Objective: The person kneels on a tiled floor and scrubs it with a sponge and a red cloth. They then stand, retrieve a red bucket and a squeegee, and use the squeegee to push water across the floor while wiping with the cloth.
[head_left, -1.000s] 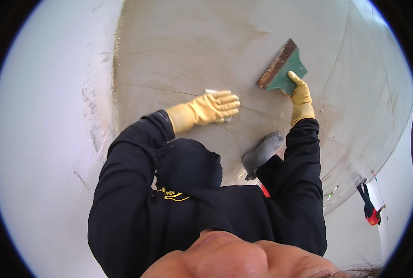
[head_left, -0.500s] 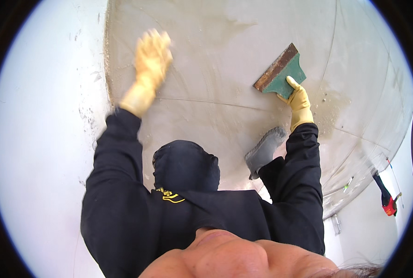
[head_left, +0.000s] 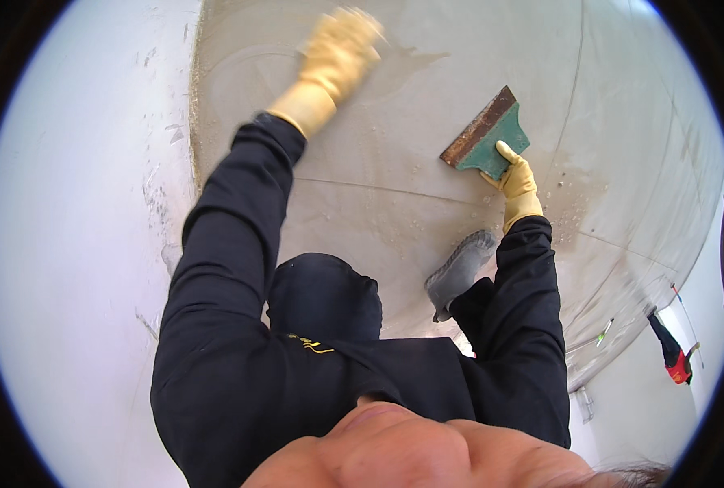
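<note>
My right hand [head_left: 515,180], in a yellow rubber glove, grips the handle of a green scraper [head_left: 489,132] with a rusty brown blade, the blade resting on the grey wet floor [head_left: 394,195]. My left hand [head_left: 339,50], also gloved in yellow, is stretched far forward over the grey floor near its left border; it is blurred and seems to hold nothing, though I cannot tell if the fingers are apart. Both arms wear dark sleeves.
My knee [head_left: 321,297] in dark trousers and a grey shoe [head_left: 459,272] rest on the grey floor. A white surface [head_left: 77,268] borders the grey floor on the left. A red-and-black tool [head_left: 672,351] lies at the far right on pale floor.
My left hand has swept from the middle of the grey floor up and forward to its far left part. The right hand and scraper have stayed nearly still.
</note>
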The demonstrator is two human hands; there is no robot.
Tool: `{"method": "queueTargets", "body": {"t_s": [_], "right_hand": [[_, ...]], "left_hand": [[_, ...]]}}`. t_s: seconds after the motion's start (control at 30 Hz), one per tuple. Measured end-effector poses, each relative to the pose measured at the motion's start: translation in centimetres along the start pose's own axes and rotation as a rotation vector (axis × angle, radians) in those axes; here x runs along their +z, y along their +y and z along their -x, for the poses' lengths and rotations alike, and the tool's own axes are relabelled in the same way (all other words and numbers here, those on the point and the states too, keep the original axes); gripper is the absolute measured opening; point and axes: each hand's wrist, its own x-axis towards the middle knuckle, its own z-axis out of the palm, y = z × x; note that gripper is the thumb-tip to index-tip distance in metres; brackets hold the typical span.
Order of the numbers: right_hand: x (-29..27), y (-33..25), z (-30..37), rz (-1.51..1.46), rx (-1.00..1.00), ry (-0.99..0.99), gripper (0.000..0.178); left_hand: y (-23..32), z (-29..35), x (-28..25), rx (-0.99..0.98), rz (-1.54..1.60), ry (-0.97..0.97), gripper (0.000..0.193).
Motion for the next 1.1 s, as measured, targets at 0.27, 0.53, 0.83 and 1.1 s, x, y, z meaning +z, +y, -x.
{"method": "queueTargets", "body": {"t_s": [0.27,0.53,0.83,1.1], "right_hand": [[8.4,-4.2,8.2,0.488,-0.348,-0.07,0.036],[33.4,-4.0,9.5,1.252,-0.586,-0.352,0.048],[49.7,-7.4,3.8,1.721,-1.102,-0.506,0.05],[53.7,-17.6,-0.7,1.579,-1.119,-0.163,0.044]], "left_hand": [[2.8,17.7,-7.4,0.298,0.194,-0.429,0.063],[-5.0,23.5,-9.4,-0.344,-0.114,-0.03,0.06],[-4.8,23.1,-10.2,-0.367,0.009,0.019,0.058],[-5.0,23.5,-9.6,-0.349,0.026,0.044,0.059]]}}
